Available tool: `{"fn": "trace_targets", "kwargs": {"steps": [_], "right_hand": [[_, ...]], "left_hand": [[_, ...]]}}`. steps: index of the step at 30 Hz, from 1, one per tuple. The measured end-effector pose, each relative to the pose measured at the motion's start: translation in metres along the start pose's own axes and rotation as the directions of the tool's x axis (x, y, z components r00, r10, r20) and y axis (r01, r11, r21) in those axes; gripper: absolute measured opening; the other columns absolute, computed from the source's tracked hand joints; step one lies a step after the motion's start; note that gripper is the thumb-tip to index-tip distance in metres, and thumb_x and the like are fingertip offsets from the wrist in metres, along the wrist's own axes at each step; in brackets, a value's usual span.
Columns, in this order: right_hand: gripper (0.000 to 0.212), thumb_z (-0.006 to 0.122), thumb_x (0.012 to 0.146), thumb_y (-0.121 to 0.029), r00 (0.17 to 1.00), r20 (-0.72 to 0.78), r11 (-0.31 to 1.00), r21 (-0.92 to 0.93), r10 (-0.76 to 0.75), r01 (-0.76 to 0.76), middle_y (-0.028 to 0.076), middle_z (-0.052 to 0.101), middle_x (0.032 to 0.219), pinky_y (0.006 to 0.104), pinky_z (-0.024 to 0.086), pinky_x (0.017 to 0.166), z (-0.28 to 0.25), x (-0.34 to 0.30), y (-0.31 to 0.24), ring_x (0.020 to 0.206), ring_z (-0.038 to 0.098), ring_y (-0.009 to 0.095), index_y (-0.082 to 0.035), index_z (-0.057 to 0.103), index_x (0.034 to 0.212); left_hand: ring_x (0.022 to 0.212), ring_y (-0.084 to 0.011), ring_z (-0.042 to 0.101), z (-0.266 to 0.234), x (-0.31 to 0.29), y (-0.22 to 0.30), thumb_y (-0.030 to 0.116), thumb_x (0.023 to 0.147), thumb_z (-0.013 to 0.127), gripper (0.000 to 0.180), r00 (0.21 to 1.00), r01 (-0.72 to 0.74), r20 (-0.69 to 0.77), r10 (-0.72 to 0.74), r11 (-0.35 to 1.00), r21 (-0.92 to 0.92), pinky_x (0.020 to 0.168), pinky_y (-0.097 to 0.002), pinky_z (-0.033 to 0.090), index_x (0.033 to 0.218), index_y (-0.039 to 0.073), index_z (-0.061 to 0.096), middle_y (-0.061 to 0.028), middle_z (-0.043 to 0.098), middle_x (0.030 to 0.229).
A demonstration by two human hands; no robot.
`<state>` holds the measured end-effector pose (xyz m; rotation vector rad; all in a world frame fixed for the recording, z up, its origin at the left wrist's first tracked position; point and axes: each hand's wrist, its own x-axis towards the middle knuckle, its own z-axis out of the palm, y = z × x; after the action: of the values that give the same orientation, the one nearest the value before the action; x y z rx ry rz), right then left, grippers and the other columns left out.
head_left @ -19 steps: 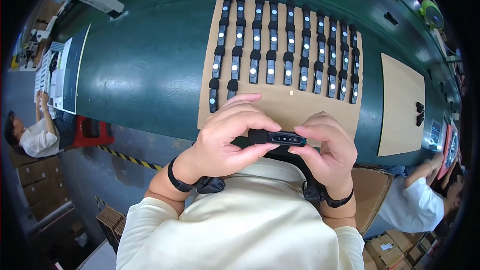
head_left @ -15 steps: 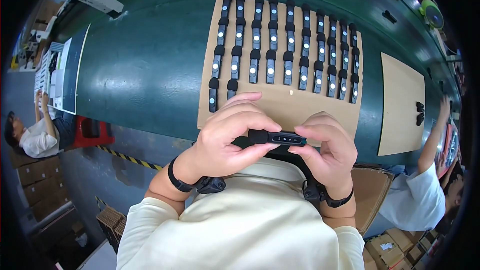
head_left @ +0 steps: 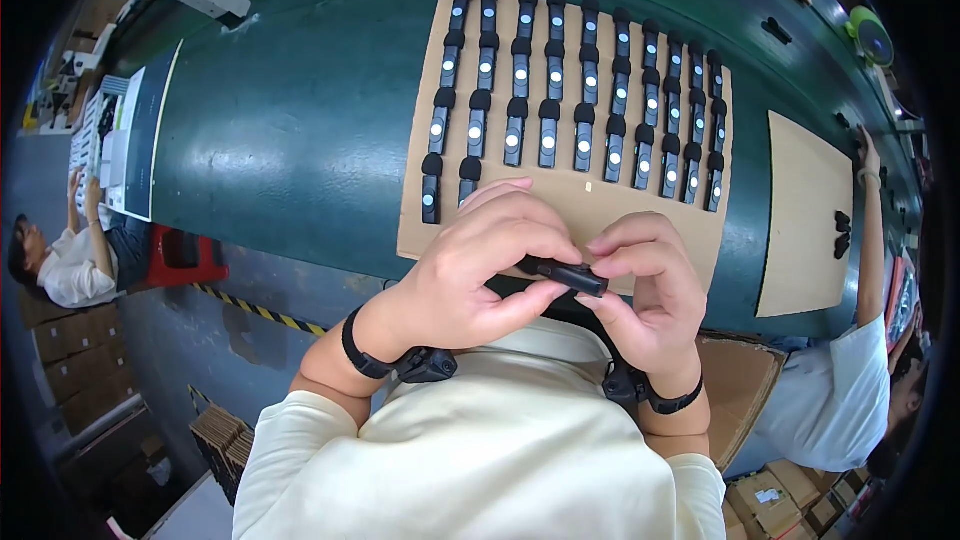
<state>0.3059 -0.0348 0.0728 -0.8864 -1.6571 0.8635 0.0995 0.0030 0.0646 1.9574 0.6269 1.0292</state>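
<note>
Just in front of my body, over the table's near edge, I hold a small black clip-on microphone point(head_left: 572, 276). My left hand point(head_left: 470, 265) pinches it between thumb and fingers, hiding much of its foam-tipped end. The fingers and thumb of my right hand point(head_left: 655, 280) close round its other end. Beyond my hands lies a cardboard sheet point(head_left: 630, 202) bearing rows of similar black microphones point(head_left: 550, 135), each with a dark foam cap and a pale round dot. My left hand overlaps the sheet's near edge, close to the front-left microphones.
A second cardboard sheet point(head_left: 805, 210) with a few small black pieces lies to the right on the green table point(head_left: 280, 130). One person point(head_left: 80, 265) sits at the far left; another person point(head_left: 835, 400) reaches across at the right. An open carton point(head_left: 740, 385) stands by my right arm.
The microphone has been turned in my fingers, so its face with small marks no longer shows and a plain dark side does. The person at the right has stretched an arm farther over the table.
</note>
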Motion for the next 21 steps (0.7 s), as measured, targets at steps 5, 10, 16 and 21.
{"fn": "trace_targets", "kwargs": {"steps": [5, 10, 16, 21], "right_hand": [[0.029, 0.074, 0.072, 0.004, 0.998, 0.055, 0.997, -0.068, -0.025, 0.029, 0.015, 0.064, 0.099, 0.0336, 0.051, 0.075, 0.008, 0.007, 0.001, 0.088, 0.062, 0.027, -0.002, 0.062, 0.097], [0.025, 0.071, 0.078, 0.003, 0.995, 0.081, 0.997, -0.067, 0.051, -0.045, 0.016, 0.062, 0.103, 0.0341, 0.048, 0.082, 0.018, 0.004, 0.012, 0.093, 0.061, 0.026, -0.001, 0.059, 0.098], [0.029, 0.071, 0.072, 0.005, 0.988, 0.15, 0.897, -0.432, -0.035, 0.097, 0.012, 0.063, 0.104, 0.0373, 0.05, 0.08, 0.039, 0.002, 0.035, 0.092, 0.061, 0.03, -0.004, 0.059, 0.097], [0.028, 0.072, 0.07, -0.001, 0.948, 0.301, 0.764, -0.588, -0.101, 0.267, 0.01, 0.062, 0.105, 0.0388, 0.05, 0.078, 0.05, -0.002, 0.042, 0.093, 0.061, 0.03, -0.007, 0.061, 0.095]], "left_hand": [[0.096, -0.0256, 0.063, -0.001, -0.005, -0.009, 0.005, 0.071, 0.075, 0.027, 1.0, 0.012, -0.007, -0.012, 0.998, 0.057, 0.103, -0.0525, 0.038, 0.098, 0.004, 0.067, -0.011, 0.066, 0.102], [0.099, -0.0269, 0.061, -0.018, -0.017, -0.01, 0.003, 0.071, 0.074, 0.031, 0.995, 0.076, -0.075, -0.064, 0.982, 0.175, 0.101, -0.047, 0.04, 0.101, 0.003, 0.066, -0.0121, 0.063, 0.107], [0.103, -0.028, 0.06, -0.035, -0.043, -0.031, 0.003, 0.076, 0.073, 0.033, 0.896, 0.36, -0.36, -0.26, 0.901, 0.244, 0.098, -0.0369, 0.043, 0.108, 0.002, 0.064, -0.0136, 0.059, 0.117], [0.117, -0.0296, 0.054, -0.04, -0.05, -0.052, 0.005, 0.08, 0.07, 0.041, 0.856, 0.395, -0.436, -0.277, 0.895, 0.206, 0.101, -0.0377, 0.041, 0.12, 0.003, 0.058, -0.0162, 0.053, 0.13]]}}
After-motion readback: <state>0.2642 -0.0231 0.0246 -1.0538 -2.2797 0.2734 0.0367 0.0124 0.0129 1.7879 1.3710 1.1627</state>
